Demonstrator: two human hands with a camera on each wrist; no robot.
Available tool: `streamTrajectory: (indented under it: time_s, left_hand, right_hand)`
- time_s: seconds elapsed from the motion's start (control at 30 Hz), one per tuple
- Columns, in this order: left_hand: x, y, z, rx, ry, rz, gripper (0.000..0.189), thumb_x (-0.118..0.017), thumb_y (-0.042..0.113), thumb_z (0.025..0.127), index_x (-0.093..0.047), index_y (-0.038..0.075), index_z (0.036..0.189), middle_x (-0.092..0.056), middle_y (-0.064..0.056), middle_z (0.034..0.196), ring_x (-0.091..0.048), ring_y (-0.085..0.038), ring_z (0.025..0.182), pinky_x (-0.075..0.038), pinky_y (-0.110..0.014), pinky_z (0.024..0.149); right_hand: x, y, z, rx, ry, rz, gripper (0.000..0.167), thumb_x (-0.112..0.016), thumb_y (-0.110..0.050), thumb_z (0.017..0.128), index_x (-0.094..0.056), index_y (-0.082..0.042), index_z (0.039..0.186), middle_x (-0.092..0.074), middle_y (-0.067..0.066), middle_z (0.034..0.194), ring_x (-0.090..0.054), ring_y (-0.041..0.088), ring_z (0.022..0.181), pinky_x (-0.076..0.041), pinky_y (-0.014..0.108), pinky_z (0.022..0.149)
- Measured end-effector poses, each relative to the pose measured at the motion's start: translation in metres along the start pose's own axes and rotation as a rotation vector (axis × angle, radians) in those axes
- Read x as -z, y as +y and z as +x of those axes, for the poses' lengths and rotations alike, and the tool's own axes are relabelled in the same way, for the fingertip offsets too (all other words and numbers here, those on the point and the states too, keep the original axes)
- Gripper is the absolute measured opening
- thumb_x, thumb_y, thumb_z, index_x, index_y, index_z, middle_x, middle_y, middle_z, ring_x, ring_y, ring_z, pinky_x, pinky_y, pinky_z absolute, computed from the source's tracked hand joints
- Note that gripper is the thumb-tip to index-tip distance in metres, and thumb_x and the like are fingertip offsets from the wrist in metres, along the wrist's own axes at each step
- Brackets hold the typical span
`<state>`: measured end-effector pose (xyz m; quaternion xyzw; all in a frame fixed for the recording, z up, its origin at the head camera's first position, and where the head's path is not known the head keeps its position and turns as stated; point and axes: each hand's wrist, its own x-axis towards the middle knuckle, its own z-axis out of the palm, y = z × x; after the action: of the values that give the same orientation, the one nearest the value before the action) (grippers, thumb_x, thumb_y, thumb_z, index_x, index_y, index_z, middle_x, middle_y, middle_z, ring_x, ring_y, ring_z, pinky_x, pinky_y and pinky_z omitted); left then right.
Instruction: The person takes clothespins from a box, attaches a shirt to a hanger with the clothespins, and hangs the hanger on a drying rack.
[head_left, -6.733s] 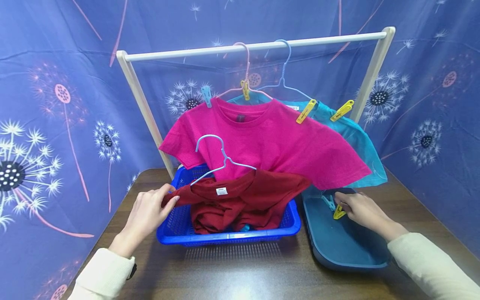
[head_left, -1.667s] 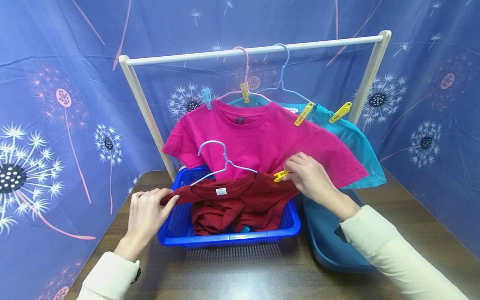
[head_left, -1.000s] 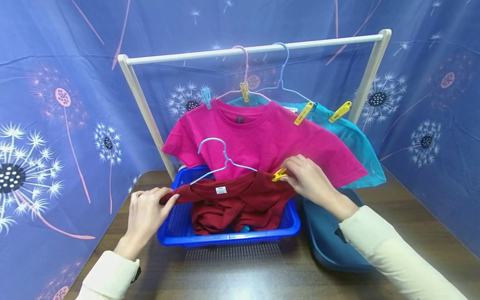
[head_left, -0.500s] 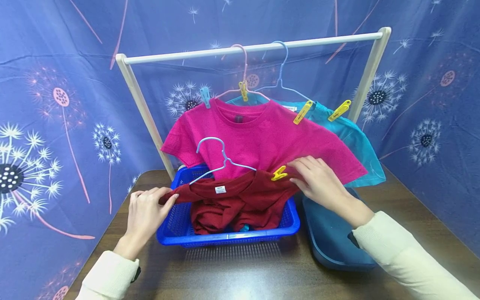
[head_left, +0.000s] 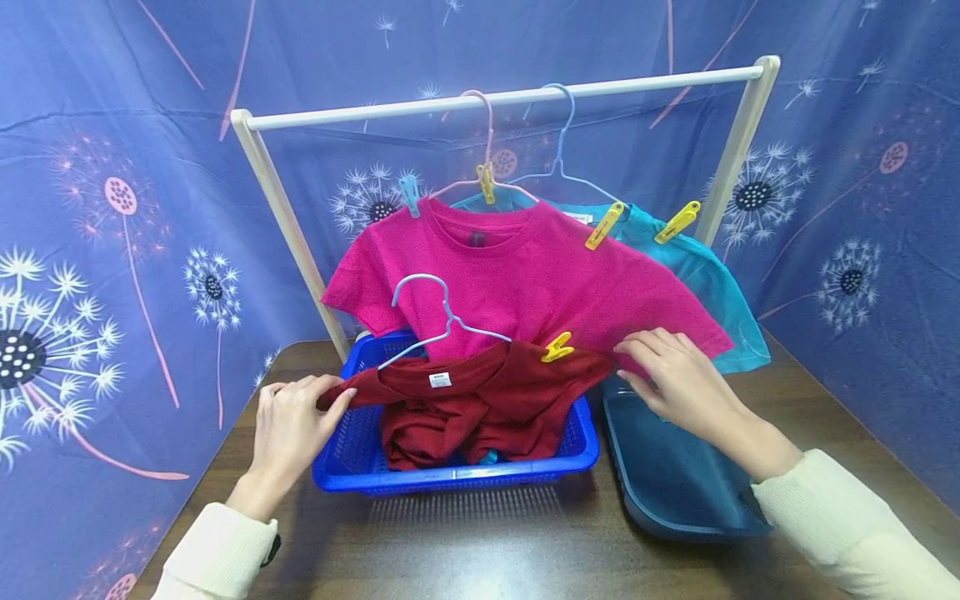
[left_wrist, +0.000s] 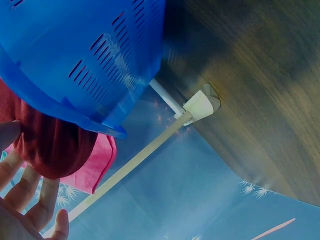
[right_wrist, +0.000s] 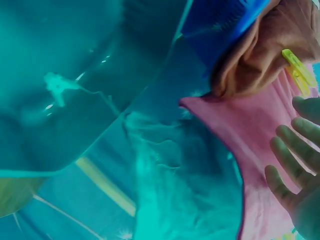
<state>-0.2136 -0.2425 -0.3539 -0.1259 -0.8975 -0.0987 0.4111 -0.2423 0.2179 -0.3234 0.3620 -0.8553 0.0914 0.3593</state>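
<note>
A dark red shirt hangs on a pale blue hanger, its lower part bunched in the blue basket. My left hand pinches its sleeve at the left end; in the left wrist view the red cloth lies between thumb and fingers. A yellow clothespin is clipped on the shirt's right shoulder beside the hanger arm. My right hand is just right of the red sleeve's tip, holding nothing. The right wrist view shows its fingers spread and nearly straight.
Behind, a pink shirt and a turquoise shirt hang with clothespins from a rack's white bar. A dark blue tray stands right of the basket on the wooden table; a light clothespin lies in it.
My right hand took a yellow clothespin from the tray and clipped it on the red shirt's right shoulder. It then let go and moved right. My left hand stays on the sleeve.
</note>
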Motion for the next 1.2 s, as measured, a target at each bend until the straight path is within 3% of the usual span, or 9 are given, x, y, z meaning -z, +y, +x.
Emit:
streamTrajectory:
  time_s: [0.03,0.1,0.63,0.7,0.77,0.83,0.87,0.9,1.2]
  left_hand:
    - [0.0,0.0,0.0,0.001,0.0,-0.001,0.017,-0.072,0.026,0.074,-0.069,0.011,0.081,-0.068,-0.006,0.071,-0.064,-0.023,0.067,-0.035,-0.043,0.073]
    - [0.0,0.0,0.0,0.003,0.0,-0.004,0.017,-0.072,0.026,0.074,-0.069,0.011,0.081,-0.068,-0.006,0.071,-0.064,-0.023,0.067,-0.035,-0.043,0.073]
    - [0.001,-0.001,-0.001,0.015,-0.009,-0.009,0.017,-0.072,0.027,0.075,-0.069,0.012,0.081,-0.068,-0.005,0.071,-0.064,-0.022,0.067,-0.034,-0.042,0.073]
    - [0.001,-0.001,-0.001,0.016,-0.007,-0.008,0.017,-0.072,0.027,0.074,-0.069,0.012,0.081,-0.068,-0.005,0.071,-0.064,-0.022,0.067,-0.034,-0.042,0.073]
    - [0.001,-0.001,-0.001,0.014,-0.006,-0.008,0.017,-0.072,0.026,0.074,-0.069,0.012,0.081,-0.067,-0.005,0.07,-0.064,-0.022,0.066,-0.034,-0.042,0.073]
    - [0.001,0.0,-0.001,0.011,-0.005,-0.009,0.017,-0.072,0.026,0.074,-0.069,0.011,0.081,-0.067,-0.005,0.07,-0.064,-0.022,0.066,-0.034,-0.042,0.073]
    - [0.001,0.0,-0.001,0.01,-0.005,-0.01,0.016,-0.072,0.026,0.074,-0.069,0.011,0.081,-0.067,-0.005,0.07,-0.064,-0.022,0.067,-0.034,-0.042,0.073]
    - [0.001,0.0,-0.001,0.009,-0.005,-0.011,0.016,-0.072,0.026,0.074,-0.069,0.011,0.081,-0.068,-0.005,0.07,-0.064,-0.022,0.067,-0.034,-0.042,0.073]
    - [0.001,0.0,0.0,0.009,-0.011,-0.012,0.016,-0.072,0.026,0.074,-0.069,0.012,0.081,-0.068,-0.005,0.071,-0.065,-0.022,0.067,-0.036,-0.043,0.073]
  right_hand:
    - [0.0,0.001,-0.002,0.006,0.003,-0.003,0.057,-0.032,-0.052,0.092,-0.062,-0.004,0.099,-0.063,0.009,0.092,-0.057,0.024,0.085,-0.044,0.038,0.067]
    - [0.0,0.002,-0.008,0.017,0.008,-0.011,0.062,-0.024,-0.053,0.093,-0.062,-0.004,0.097,-0.063,0.009,0.089,-0.057,0.024,0.083,-0.043,0.038,0.065]
    - [-0.012,0.022,-0.052,0.023,-0.089,-0.039,0.057,-0.022,-0.047,0.094,-0.062,-0.008,0.087,-0.061,0.002,0.08,-0.058,0.019,0.073,-0.044,0.037,0.06]
    - [-0.013,0.024,-0.056,0.02,-0.114,-0.042,0.038,-0.044,-0.041,0.093,-0.062,-0.009,0.085,-0.062,0.001,0.079,-0.059,0.02,0.072,-0.045,0.038,0.061]
    - [-0.015,0.027,-0.059,0.013,-0.141,-0.049,0.019,-0.065,-0.028,0.083,-0.061,-0.01,0.084,-0.062,0.0,0.078,-0.059,0.02,0.072,-0.046,0.04,0.063]
    - [-0.017,0.03,-0.063,0.003,-0.166,-0.061,0.022,-0.075,-0.015,0.068,-0.06,-0.01,0.083,-0.062,0.0,0.077,-0.059,0.02,0.073,-0.046,0.041,0.066]
    - [-0.018,0.031,-0.065,-0.004,-0.178,-0.063,0.028,-0.077,-0.009,0.06,-0.06,-0.01,0.083,-0.062,0.0,0.078,-0.06,0.021,0.074,-0.046,0.042,0.067]
    - [-0.019,0.033,-0.067,-0.009,-0.189,-0.072,0.029,-0.078,-0.008,0.059,-0.06,-0.01,0.082,-0.062,0.001,0.078,-0.06,0.021,0.076,-0.046,0.042,0.068]
    - [-0.029,0.045,-0.079,-0.046,-0.319,-0.115,0.029,-0.08,-0.012,0.06,-0.064,-0.009,0.085,-0.062,0.002,0.08,-0.059,0.024,0.076,-0.044,0.039,0.061]
